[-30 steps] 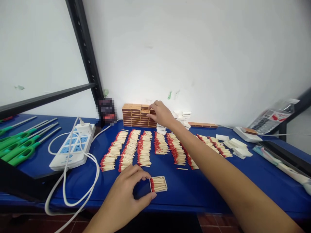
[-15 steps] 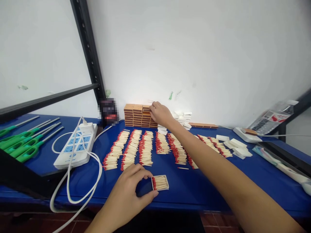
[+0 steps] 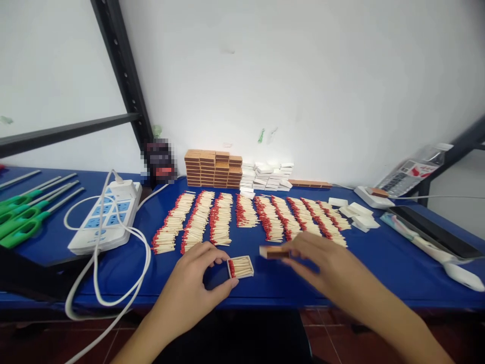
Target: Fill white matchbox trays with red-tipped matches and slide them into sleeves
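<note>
My left hand (image 3: 199, 275) pinches the left end of a white matchbox tray (image 3: 250, 274) between thumb and fingers, low over the blue table. Red-headed matches (image 3: 241, 266) lie side by side in the tray, heads to the left. To the right of it, my right hand (image 3: 316, 255) grips a brown matchbox sleeve (image 3: 276, 252), which is blurred by motion. The sleeve's pale left end faces the tray, with a small gap between them. Beyond both hands, loose matches (image 3: 195, 222) lie in several slanting rows.
Stacked brown matchboxes (image 3: 212, 172) stand against the wall, beside white trays (image 3: 267, 174). More white trays (image 3: 364, 216) lie at right, near a plastic bottle (image 3: 413, 172) and a dark flat object (image 3: 435, 232). At left are a power strip (image 3: 102, 227), looping white cables and green-handled tools (image 3: 26, 220).
My right hand has come back from the matchbox stack toward me, bringing a brown sleeve close to the tray. My left hand keeps its hold on the tray. The camera view has shifted slightly.
</note>
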Motion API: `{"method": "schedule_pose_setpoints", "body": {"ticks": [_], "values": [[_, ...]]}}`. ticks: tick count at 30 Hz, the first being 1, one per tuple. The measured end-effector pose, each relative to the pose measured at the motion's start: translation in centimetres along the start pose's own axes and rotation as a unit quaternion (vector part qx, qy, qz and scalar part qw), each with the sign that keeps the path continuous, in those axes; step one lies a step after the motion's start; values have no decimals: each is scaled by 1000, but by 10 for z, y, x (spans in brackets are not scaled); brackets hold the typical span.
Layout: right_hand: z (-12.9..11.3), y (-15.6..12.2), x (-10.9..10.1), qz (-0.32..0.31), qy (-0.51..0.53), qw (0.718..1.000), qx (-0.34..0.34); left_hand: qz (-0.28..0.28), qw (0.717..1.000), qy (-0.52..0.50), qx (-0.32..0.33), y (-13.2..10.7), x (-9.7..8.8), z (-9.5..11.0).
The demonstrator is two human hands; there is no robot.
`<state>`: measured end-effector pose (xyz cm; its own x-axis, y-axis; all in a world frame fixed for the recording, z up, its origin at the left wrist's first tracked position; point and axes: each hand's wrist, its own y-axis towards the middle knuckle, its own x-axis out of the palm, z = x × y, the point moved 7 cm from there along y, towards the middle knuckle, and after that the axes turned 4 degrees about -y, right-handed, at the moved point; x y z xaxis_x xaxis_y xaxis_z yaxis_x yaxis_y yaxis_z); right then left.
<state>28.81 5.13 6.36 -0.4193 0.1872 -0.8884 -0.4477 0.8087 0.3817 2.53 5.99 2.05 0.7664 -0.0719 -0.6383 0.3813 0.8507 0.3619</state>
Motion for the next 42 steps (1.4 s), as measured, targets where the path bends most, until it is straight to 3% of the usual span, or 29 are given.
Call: {"method": "schedule_pose_setpoints", "body": {"ticks": [2,4,8,12,16,27,42], "values": [[-2,-29,13,-14,20,999,32,-1,1000,10,14,0,0,3],[0,-41,22,-13,39,997,67,-6,1000,19,16,0,0,4],[4,-34,25,16,71,992,106,-14,999,31,19,2,0,7],[1,-25,39,-14,128,986,108,-9,999,34,21,3,0,8],[4,-31,47,20,161,977,137,-11,999,26,19,1,-1,7],[-2,-32,40,81,224,961,138,-17,999,-22,20,2,-8,10],[-13,-29,37,110,323,931,127,-33,996,-82,-6,2,-10,3]]}}
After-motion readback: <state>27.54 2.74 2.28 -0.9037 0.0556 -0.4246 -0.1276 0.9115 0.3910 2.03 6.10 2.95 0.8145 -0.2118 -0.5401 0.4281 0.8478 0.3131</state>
